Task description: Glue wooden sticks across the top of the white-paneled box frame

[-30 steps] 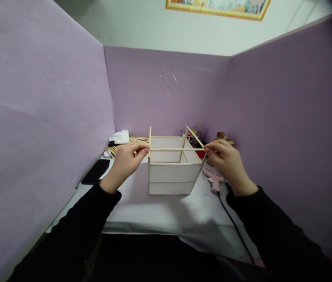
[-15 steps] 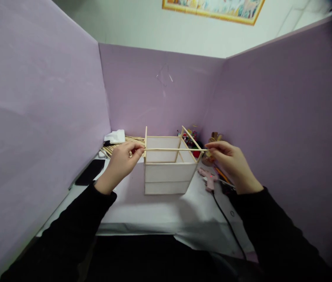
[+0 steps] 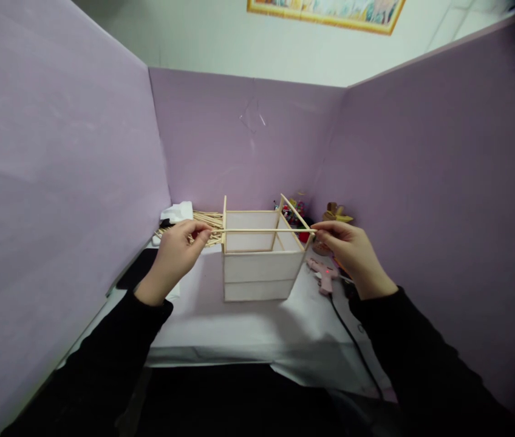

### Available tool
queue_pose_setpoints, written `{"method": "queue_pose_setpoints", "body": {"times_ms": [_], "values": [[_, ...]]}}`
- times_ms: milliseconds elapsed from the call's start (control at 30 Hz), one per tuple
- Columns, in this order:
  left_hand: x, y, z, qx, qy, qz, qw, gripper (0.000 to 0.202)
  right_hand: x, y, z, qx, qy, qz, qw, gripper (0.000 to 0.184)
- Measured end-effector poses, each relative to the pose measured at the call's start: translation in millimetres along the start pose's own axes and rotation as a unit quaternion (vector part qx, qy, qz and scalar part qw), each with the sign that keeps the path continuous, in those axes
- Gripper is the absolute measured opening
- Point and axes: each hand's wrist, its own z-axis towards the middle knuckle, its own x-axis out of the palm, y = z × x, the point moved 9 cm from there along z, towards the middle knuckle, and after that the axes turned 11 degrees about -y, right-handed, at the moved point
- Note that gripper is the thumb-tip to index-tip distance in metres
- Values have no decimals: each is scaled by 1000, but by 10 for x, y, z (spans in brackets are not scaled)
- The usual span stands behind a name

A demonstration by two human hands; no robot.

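Note:
Between my two hands a thin wooden stick (image 3: 257, 230) runs level, across the front of a box-shaped frame. My left hand (image 3: 178, 252) pinches its left end, and my right hand (image 3: 351, 249) pinches the right end near the frame's right corner post. The frame (image 3: 257, 268) is built of wooden sticks with white panels on its lower sides, and it stands on the white-covered table. One upright rises at its left, and a joined upright and top bar at its right. Whether the stick touches the frame I cannot tell.
A pink glue gun (image 3: 325, 276) with a glowing red light lies at the right, its black cord (image 3: 353, 340) trailing forward. Loose wooden sticks (image 3: 207, 220) and a white tissue (image 3: 178, 211) lie at back left, near a dark flat object (image 3: 136, 270). Purple panels (image 3: 248, 145) wall the table.
Both hands have shifted slightly left with the stick; the left hand now grips farther out, left of the frame's upright. The frame stays in place.

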Motion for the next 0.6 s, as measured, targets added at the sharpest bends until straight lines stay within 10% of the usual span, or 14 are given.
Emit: {"method": "queue_pose_setpoints", "body": {"times_ms": [600], "values": [[-62, -6, -9, 1, -26, 8, 1000, 15, 26, -32, -16, -15, 6, 4, 1000, 27]]}}
